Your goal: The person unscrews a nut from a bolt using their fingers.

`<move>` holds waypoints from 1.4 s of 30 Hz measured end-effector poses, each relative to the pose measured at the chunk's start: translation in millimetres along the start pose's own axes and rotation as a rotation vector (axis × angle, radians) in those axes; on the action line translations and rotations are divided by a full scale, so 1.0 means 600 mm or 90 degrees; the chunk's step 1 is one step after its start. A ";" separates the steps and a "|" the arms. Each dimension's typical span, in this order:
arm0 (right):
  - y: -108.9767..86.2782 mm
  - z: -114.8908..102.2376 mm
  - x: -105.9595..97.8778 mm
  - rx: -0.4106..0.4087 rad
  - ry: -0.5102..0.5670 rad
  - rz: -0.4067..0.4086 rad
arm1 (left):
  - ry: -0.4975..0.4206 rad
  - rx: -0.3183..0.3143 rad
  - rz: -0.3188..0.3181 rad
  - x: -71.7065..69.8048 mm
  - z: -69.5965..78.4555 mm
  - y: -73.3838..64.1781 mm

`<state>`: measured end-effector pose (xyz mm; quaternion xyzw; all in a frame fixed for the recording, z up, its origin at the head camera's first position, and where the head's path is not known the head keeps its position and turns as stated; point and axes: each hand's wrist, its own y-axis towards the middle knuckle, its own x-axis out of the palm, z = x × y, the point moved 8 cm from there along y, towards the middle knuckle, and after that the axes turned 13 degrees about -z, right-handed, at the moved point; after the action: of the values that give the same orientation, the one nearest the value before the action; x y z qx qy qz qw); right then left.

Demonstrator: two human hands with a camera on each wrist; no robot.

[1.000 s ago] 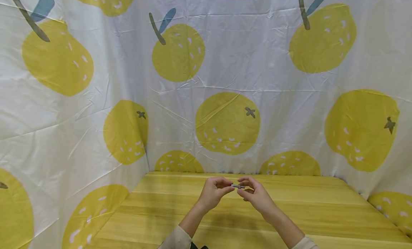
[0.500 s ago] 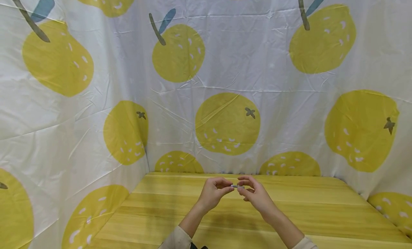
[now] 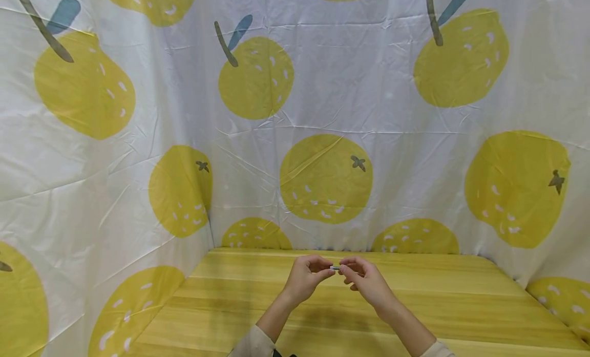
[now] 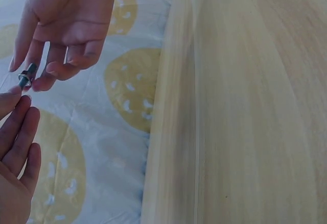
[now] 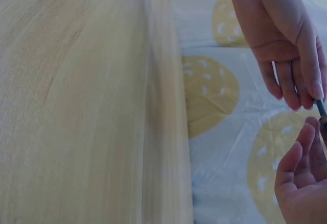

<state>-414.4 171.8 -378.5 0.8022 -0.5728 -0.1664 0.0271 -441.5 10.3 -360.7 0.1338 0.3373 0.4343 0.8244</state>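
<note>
A small metal bolt [image 3: 336,268] is held sideways between the two hands, above the table. My left hand [image 3: 301,279] pinches one end of it between thumb and fingertips. My right hand [image 3: 371,285] has its thumb and index finger at the other end, round the nut [image 4: 24,78] on the shank. In the left wrist view, the bolt's threaded tip [image 4: 32,67] pokes out past the nut among the right fingers. Its other fingers are loosely bent. The right wrist view catches the dark shank [image 5: 320,106] leaving the left fingertips, with the nut at the frame's edge.
Below the hands lies a yellowish wood-grain table [image 3: 221,306]. A white curtain [image 3: 322,106] printed with yellow fruit hangs behind its far edge and along both sides. Light sleeves [image 3: 253,341] cover the forearms near the front.
The right thumb and fingers have closed in toward the left over the nut, hiding the bolt's right end in the head view. The left hand has stayed almost still.
</note>
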 end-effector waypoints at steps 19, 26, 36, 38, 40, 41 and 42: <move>-0.001 0.002 -0.002 0.011 -0.015 0.000 | 0.001 -0.003 0.000 0.000 0.001 0.000; 0.000 0.000 -0.002 -0.007 -0.005 -0.005 | -0.004 0.000 0.005 -0.001 0.003 0.000; -0.001 -0.001 0.002 -0.001 -0.003 -0.022 | -0.002 0.006 -0.001 -0.003 0.003 -0.001; -0.002 -0.002 0.003 -0.003 0.005 -0.020 | -0.007 0.007 -0.001 -0.003 0.003 -0.001; -0.002 -0.002 0.004 0.002 0.009 -0.012 | -0.012 0.008 0.000 -0.003 0.004 -0.002; -0.002 -0.001 0.004 0.005 0.010 -0.010 | -0.012 0.007 0.000 -0.003 0.004 -0.002; -0.002 0.000 0.004 0.008 0.009 -0.009 | -0.012 0.006 0.000 -0.003 0.004 -0.002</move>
<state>-413.0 170.2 -379.4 0.8075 -0.5680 -0.1574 0.0245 -439.9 8.3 -359.1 0.1419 0.3319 0.4316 0.8267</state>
